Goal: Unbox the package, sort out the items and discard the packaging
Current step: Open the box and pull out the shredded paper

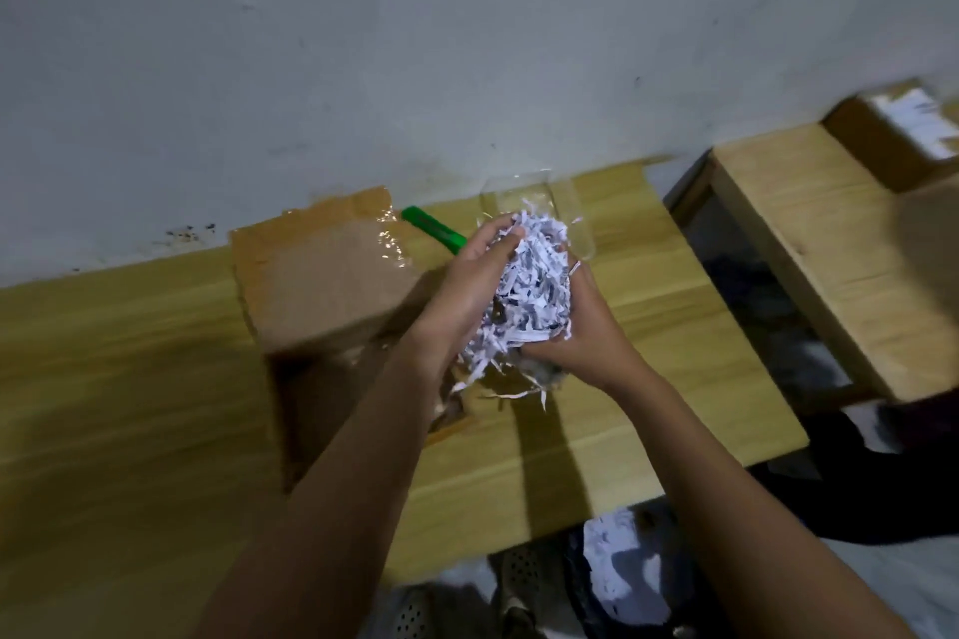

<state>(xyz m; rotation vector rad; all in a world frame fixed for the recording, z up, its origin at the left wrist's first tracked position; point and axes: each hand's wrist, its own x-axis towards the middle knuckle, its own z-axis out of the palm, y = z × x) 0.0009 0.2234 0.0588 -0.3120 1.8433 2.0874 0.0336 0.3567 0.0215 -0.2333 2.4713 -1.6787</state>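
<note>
Both hands meet above the counter [155, 353], cupped together around a bundle of shredded paper [529, 296]. Left hand [469, 283] curls over the near-left side of the bundle, its fingers bent and pressed into the strips; right hand [581, 327] cradles it from below and the right, palm up, fingers closed against the paper. Loose white strips hang from the bottom of the bundle and trail down toward the counter.

Just left of the hands lies the cardboard box [322, 270], its brown top panel facing the camera, with glossy clear tape [392, 244] along its right edge. The left forearm crosses in front of the box's near right corner, so that part is hidden, and whether the box is open there cannot be told.

Behind the hands, a green utility knife [433, 228] lies on the counter, its near end covered by the left hand. A clear plastic container [565, 202] sits directly behind the paper bundle, mostly hidden by it.

To the right, across a dark gap, stands a second wooden counter [809, 234] carrying another taped cardboard box [903, 135], blurred and cut off by the frame edge. Below the near counter edge lie a white crumpled sheet [617, 566] and dark shapes on the floor, too dim to make out.
</note>
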